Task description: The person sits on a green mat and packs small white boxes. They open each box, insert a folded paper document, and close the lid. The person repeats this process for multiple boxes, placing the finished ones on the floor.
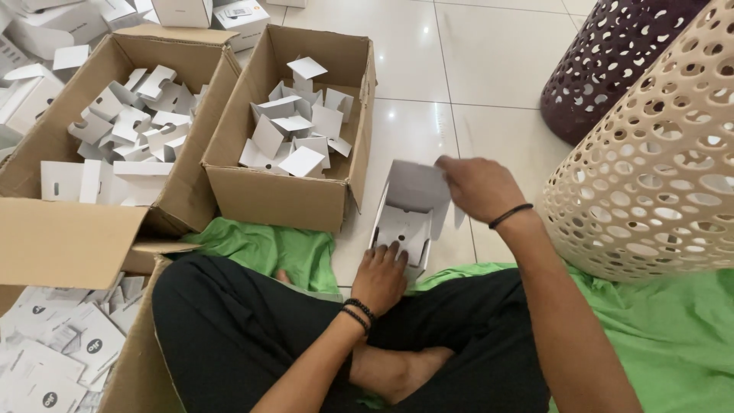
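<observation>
White box [407, 222] on floor: left fingers [388, 252] press base, right fingers [447, 170] pinch flap.

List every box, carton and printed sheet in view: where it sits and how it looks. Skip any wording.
Small white carton: on the tiles between left hand and right hand, half-folded, flap up.
Middle brown box: open, holding white folded inserts.
Left brown box: open, fuller of the same inserts.
Flat white sheets: bottom left, with round black marks.
White cartons: stacked, top left.
</observation>
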